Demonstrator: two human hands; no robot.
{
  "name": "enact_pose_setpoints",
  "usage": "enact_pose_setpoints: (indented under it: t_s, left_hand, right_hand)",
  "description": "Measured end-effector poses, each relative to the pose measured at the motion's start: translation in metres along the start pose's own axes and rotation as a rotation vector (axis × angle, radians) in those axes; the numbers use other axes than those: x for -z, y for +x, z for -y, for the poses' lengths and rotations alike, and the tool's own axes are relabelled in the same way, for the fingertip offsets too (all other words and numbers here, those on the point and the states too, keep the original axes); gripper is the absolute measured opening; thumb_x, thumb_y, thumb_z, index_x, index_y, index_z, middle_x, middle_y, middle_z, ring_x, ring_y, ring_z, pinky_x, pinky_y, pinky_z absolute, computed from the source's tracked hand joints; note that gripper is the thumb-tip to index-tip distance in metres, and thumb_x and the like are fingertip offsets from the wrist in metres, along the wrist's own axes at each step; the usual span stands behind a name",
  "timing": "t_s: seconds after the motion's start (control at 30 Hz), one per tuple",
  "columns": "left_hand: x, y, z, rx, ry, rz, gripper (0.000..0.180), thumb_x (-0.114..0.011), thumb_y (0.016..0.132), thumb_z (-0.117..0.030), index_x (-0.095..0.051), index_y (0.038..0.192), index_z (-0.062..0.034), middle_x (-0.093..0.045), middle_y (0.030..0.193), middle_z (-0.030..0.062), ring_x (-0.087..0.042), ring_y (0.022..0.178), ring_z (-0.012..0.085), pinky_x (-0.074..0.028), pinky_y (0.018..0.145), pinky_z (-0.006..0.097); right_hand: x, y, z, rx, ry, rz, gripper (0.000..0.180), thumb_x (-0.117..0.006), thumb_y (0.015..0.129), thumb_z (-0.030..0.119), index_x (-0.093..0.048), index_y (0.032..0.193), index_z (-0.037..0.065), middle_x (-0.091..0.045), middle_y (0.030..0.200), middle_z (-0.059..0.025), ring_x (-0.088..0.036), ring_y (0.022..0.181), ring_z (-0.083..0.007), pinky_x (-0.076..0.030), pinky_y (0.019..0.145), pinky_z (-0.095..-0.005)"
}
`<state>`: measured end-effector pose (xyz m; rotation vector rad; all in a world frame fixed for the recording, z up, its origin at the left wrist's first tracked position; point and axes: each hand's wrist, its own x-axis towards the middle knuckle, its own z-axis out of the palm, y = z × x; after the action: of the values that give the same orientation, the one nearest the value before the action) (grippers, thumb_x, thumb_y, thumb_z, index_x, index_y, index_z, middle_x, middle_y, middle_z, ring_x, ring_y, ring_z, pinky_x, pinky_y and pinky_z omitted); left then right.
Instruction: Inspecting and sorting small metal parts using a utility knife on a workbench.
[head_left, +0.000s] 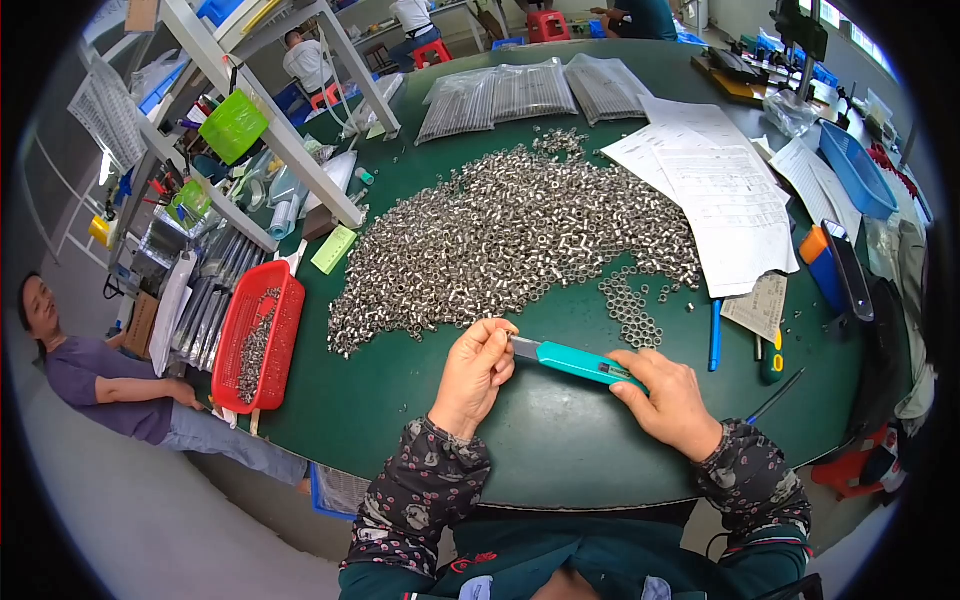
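Over the near part of the green table I hold a teal utility knife [578, 360] in my right hand [668, 395], its fingers closed round the right end of the handle. The grey blade end points left. My left hand [474, 368] pinches a small metal ring [508, 336] between thumb and fingertips, right at the blade's tip; the fingers mostly hide it. Beyond both hands spreads a large heap of small shiny metal rings [510, 235]. A separate patch of rings [632, 308] lies at the heap's near right side.
A red basket [288, 335] with rings stands at the left edge. Bagged metal rods [535, 90] lie at the back. On the right are paper sheets [735, 215], a blue pen [715, 335], a screwdriver [773, 358] and a blue tray [858, 172]. Another person [110, 380] sits at left.
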<state>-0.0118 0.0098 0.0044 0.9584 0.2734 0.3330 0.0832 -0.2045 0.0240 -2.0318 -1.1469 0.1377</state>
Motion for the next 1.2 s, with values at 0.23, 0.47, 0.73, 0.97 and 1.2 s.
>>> enact_pose_setpoints:
  t_s: [0.23, 0.47, 0.73, 0.97, 1.2]
  left_hand:
    - [0.0018, -0.0003, 0.0003, -0.008, 0.028, 0.008, 0.012, -0.049, 0.087, -0.014, -0.054, 0.089, -0.0030, -0.046, 0.067, -0.0010, -0.037, 0.053, 0.0032, -0.030, 0.042, 0.015]
    - [0.0008, -0.0004, -0.0003, -0.007, 0.068, -0.005, 0.013, -0.048, 0.088, -0.015, -0.054, 0.087, -0.0031, -0.047, 0.067, -0.0009, -0.037, 0.052, 0.0023, -0.030, 0.041, 0.014]
    - [-0.0001, -0.0012, -0.0009, -0.014, 0.170, -0.042, 0.014, -0.048, 0.088, -0.017, -0.053, 0.083, -0.0040, -0.046, 0.065, -0.0019, -0.036, 0.049, 0.0012, -0.029, 0.041, 0.015]
    - [-0.0006, -0.0009, -0.0016, -0.007, 0.225, -0.056, 0.016, -0.048, 0.088, -0.018, -0.051, 0.079, -0.0057, -0.044, 0.063, -0.0031, -0.034, 0.048, 0.0009, -0.028, 0.041, 0.015]
    - [0.0017, -0.0003, -0.0022, 0.016, 0.243, -0.029, 0.018, -0.047, 0.088, -0.020, -0.050, 0.077, -0.0060, -0.041, 0.061, -0.0038, -0.031, 0.047, 0.0014, -0.025, 0.040, 0.016]
  right_hand:
    - [0.0015, -0.0001, 0.0022, 0.062, -0.106, -0.038, 0.027, -0.058, 0.076, 0.020, -0.054, 0.101, 0.010, -0.050, 0.071, -0.0089, -0.053, 0.061, -0.0283, -0.042, 0.052, -0.0371]
    - [0.0014, 0.0005, 0.0020, 0.097, -0.150, -0.072, 0.028, -0.060, 0.074, 0.018, -0.053, 0.101, 0.011, -0.049, 0.070, -0.0083, -0.053, 0.061, -0.0271, -0.041, 0.051, -0.0366]
    - [0.0028, 0.0015, 0.0028, 0.147, -0.209, -0.101, 0.030, -0.062, 0.071, 0.016, -0.053, 0.099, 0.009, -0.047, 0.069, -0.0075, -0.052, 0.061, -0.0244, -0.041, 0.051, -0.0349]
    - [0.0021, 0.0020, 0.0009, 0.171, -0.234, -0.108, 0.032, -0.063, 0.069, 0.015, -0.053, 0.099, 0.009, -0.046, 0.068, -0.0074, -0.051, 0.061, -0.0238, -0.041, 0.050, -0.0341]
    - [0.0030, 0.0025, 0.0016, 0.201, -0.246, -0.106, 0.033, -0.064, 0.068, 0.013, -0.053, 0.099, 0.008, -0.045, 0.067, -0.0074, -0.051, 0.060, -0.0233, -0.041, 0.050, -0.0337]
